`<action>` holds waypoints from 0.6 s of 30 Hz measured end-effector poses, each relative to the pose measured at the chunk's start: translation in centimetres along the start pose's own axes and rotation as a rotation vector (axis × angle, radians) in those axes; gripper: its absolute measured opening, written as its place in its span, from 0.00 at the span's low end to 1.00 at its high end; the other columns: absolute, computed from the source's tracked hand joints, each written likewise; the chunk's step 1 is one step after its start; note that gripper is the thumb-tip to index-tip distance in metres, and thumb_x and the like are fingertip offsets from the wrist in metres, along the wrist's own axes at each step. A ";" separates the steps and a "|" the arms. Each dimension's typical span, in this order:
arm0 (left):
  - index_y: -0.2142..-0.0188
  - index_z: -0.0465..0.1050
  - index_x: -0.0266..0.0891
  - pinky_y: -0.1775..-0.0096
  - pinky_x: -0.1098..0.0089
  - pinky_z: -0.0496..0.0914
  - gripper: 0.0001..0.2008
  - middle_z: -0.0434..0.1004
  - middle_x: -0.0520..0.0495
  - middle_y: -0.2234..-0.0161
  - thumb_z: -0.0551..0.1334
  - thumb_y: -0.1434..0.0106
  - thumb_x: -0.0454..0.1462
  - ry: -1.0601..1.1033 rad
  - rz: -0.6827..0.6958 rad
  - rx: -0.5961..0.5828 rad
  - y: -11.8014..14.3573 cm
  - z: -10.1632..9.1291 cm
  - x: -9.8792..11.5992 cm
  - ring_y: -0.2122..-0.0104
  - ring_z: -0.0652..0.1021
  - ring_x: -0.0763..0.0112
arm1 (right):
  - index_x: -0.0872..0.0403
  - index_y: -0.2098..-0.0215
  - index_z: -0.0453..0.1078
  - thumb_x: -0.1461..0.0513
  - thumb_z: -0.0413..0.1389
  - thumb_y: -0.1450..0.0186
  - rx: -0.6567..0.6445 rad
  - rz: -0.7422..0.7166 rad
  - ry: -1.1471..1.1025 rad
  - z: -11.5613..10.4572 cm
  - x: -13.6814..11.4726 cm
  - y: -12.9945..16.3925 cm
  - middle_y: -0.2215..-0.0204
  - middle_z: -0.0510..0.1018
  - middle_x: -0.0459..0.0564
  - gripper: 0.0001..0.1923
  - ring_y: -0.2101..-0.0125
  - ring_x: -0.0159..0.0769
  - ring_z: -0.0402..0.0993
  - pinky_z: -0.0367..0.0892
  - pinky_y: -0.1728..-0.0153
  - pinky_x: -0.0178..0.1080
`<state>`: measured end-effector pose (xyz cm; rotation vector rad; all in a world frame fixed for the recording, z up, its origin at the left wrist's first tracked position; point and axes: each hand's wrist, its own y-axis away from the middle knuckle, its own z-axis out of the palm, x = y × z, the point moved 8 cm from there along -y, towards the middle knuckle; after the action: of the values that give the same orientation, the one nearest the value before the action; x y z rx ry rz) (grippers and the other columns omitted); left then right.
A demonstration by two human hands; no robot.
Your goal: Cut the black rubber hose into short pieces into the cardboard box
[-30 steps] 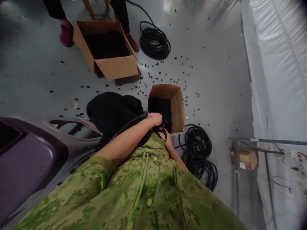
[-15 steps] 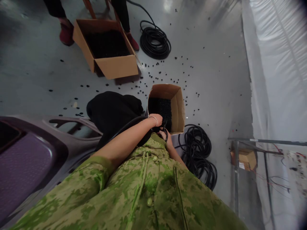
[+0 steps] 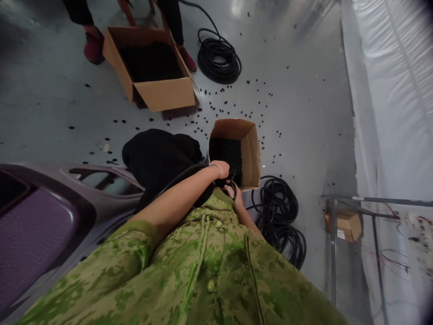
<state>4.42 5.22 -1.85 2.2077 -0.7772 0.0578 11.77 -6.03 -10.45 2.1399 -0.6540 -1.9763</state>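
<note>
My left hand [image 3: 221, 169] and right hand [image 3: 234, 192] meet at the near edge of the small box [image 3: 252, 153], both on a black hose [image 3: 176, 180]; I cannot tell how tightly they grip. It looks springy and light, best held near its end.

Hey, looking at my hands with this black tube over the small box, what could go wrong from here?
The left hand and right hand work the black tube close together, so fingers might get nipped. The small box looks nearly full, so pieces may spill. Loose bits and the hose coil on the floor could cause a slip or trip.
</note>
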 end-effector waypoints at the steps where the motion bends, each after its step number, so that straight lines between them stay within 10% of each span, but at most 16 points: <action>1: 0.50 0.75 0.27 0.50 0.61 0.70 0.20 0.74 0.28 0.49 0.54 0.34 0.38 -0.001 0.002 0.000 -0.1 0.0 0.0 0.49 0.75 0.52 | 0.54 0.56 0.69 0.54 0.57 0.42 -0.002 -0.005 0.007 0.0 0.0 0.0 0.73 0.76 0.46 0.18 0.74 0.35 0.72 0.67 0.70 0.35; 18: 0.50 0.75 0.27 0.50 0.61 0.70 0.20 0.74 0.28 0.48 0.56 0.36 0.37 0.006 -0.037 -0.024 -1.7 1.1 -0.9 0.48 0.75 0.52 | 0.54 0.68 0.68 0.59 0.50 0.45 0.123 -0.081 0.226 0.3 1.1 -0.9 0.74 0.74 0.46 0.09 0.72 0.34 0.65 0.64 0.67 0.35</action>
<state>4.42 5.75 -3.99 2.1974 -0.7302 0.0364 11.70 -5.61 -11.84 2.4523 -0.6747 -1.7347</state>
